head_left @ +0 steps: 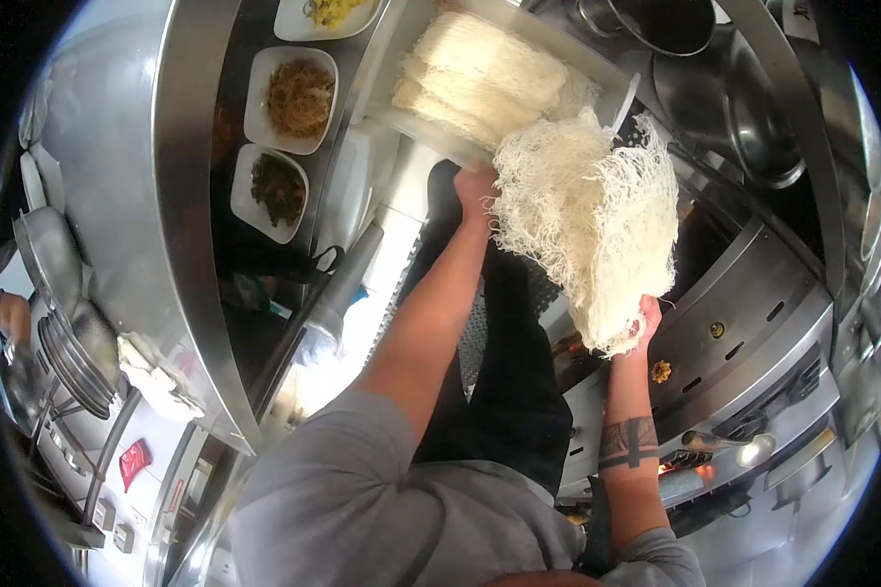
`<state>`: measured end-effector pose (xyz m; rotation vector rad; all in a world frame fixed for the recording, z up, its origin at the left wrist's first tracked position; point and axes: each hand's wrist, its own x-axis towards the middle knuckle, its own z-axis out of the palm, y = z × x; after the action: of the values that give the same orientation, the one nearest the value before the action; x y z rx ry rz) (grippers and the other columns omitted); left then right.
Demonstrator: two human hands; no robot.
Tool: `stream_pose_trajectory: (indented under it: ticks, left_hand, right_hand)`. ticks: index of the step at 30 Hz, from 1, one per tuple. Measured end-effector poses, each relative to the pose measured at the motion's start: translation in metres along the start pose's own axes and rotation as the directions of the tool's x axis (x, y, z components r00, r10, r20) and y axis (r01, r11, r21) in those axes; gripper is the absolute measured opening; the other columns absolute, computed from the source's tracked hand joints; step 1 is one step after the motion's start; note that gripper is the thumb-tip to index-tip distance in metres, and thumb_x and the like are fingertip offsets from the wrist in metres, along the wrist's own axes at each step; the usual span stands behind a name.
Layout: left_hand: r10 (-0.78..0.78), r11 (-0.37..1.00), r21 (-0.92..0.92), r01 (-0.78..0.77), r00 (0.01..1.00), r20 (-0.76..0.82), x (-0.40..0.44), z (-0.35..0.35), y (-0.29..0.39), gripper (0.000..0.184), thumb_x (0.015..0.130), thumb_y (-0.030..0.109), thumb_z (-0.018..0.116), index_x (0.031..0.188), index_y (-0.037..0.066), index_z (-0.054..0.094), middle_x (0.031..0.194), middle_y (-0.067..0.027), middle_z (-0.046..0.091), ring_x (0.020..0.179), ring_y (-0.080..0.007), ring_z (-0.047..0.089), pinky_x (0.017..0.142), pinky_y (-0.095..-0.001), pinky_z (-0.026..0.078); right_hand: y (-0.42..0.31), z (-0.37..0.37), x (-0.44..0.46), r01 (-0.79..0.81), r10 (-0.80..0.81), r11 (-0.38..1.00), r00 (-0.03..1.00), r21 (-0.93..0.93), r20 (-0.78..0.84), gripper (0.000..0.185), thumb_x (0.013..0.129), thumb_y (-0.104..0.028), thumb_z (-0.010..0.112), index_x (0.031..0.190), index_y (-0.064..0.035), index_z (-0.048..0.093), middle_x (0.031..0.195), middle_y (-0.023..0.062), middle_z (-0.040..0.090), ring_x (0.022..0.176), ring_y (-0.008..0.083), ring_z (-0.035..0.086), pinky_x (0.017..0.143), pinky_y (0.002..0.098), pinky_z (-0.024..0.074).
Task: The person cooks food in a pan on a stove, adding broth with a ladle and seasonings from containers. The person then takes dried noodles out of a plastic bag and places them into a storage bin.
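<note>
A large tangled sheet of dry, pale thin noodles (597, 215) hangs in front of me, spread between my two hands. My right hand (646, 318) is closed on its lower right end. At its left edge, just below the corner of a white bin (377, 110), is my left hand (475, 191), a closed fist gripping the noodles; its fingertips are partly hidden. Inside the bin lie more pale noodle bundles (485, 73), stacked side by side. The upper part of the held sheet overlaps the bin's near right corner.
White dishes of shredded brown food (299, 101), dark green leaves (272, 191) and yellow pieces (335, 10) stand on the left. To the right is a steel stove (744, 313) with a flame below, and large metal pots (744, 108) above it. Stacked pans (69, 362) sit far left.
</note>
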<state>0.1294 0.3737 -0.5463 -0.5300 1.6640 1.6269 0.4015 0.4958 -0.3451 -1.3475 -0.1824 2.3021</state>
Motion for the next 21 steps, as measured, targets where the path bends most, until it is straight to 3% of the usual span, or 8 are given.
stream_pose_trajectory:
  ticks: [3,6,10,14,16,18,21]
  left_hand:
    - [0.311,0.902,0.313,-0.296,0.95,0.003,-0.007,0.027,0.009,0.005,0.08,0.002,0.062,0.082,0.0,0.066,0.07,-0.0038,0.065,0.061,-0.014,0.059,0.056,-0.0302,0.046]
    - [0.377,0.848,0.382,-0.367,0.925,0.05,-0.012,0.043,0.018,0.007,0.08,0.001,0.061,0.084,-0.001,0.066,0.071,-0.0039,0.065,0.062,-0.0142,0.058,0.057,-0.0305,0.046]
    - [0.374,0.85,0.378,-0.368,0.926,0.061,-0.017,0.043,0.018,0.01,0.08,-0.001,0.059,0.086,-0.001,0.067,0.073,-0.004,0.065,0.063,-0.0144,0.058,0.058,-0.0308,0.046]
    - [0.344,0.878,0.344,-0.334,0.939,0.033,-0.021,0.038,0.015,0.013,0.079,-0.002,0.057,0.087,-0.002,0.067,0.075,-0.0041,0.065,0.064,-0.0146,0.058,0.059,-0.0312,0.046]
    - [0.292,0.918,0.29,-0.272,0.956,-0.028,-0.015,0.027,0.014,0.014,0.079,-0.003,0.056,0.088,-0.002,0.067,0.075,-0.0041,0.065,0.064,-0.0148,0.058,0.059,-0.0314,0.046]
    - [0.203,0.965,0.192,-0.18,0.973,-0.111,0.002,0.017,0.016,0.016,0.079,-0.003,0.055,0.089,-0.003,0.067,0.076,-0.0042,0.065,0.065,-0.0149,0.057,0.06,-0.0315,0.046]
    - [0.14,0.987,0.104,-0.12,0.968,-0.208,0.023,-0.001,0.036,0.018,0.079,-0.004,0.053,0.091,-0.003,0.067,0.077,-0.0042,0.065,0.066,-0.015,0.057,0.061,-0.0318,0.047]
  right_hand:
    - [0.001,-0.006,0.003,0.024,-0.026,0.998,0.999,-0.064,-0.038,0.072,0.072,-0.023,0.071,0.132,0.0085,0.048,0.121,0.021,0.063,0.107,0.0337,0.064,0.096,0.0438,0.0529]
    - [0.0,-0.008,0.002,0.001,-0.004,0.997,0.999,-0.082,-0.047,0.072,0.072,-0.023,0.072,0.132,0.0084,0.048,0.119,0.021,0.064,0.105,0.0334,0.065,0.094,0.0429,0.0539]
    - [0.002,-0.006,-0.002,-0.048,0.046,0.997,0.998,-0.054,-0.045,0.073,0.071,-0.023,0.072,0.132,0.0083,0.048,0.118,0.0208,0.064,0.103,0.0332,0.066,0.091,0.0421,0.0554]
    - [0.007,-0.006,0.001,-0.005,-0.001,0.997,0.998,-0.083,-0.07,0.072,0.071,-0.023,0.073,0.131,0.0085,0.049,0.116,0.0209,0.065,0.1,0.0326,0.067,0.086,0.0415,0.0574]
    - [0.009,-0.012,0.002,0.006,-0.014,0.996,0.996,-0.09,-0.084,0.07,0.071,-0.023,0.073,0.13,0.0092,0.05,0.114,0.0208,0.066,0.098,0.0325,0.068,0.085,0.0414,0.058]
    - [0.005,-0.034,0.005,-0.088,0.089,0.995,0.996,-0.043,0.025,0.071,0.076,-0.021,0.072,0.137,0.0062,0.046,0.127,0.0211,0.061,0.11,0.0342,0.064,0.093,0.0454,0.055]
    - [0.004,-0.034,0.003,-0.139,0.139,0.989,0.99,-0.055,0.01,0.071,0.076,-0.022,0.072,0.137,0.0063,0.045,0.127,0.021,0.061,0.11,0.0341,0.064,0.094,0.045,0.055]
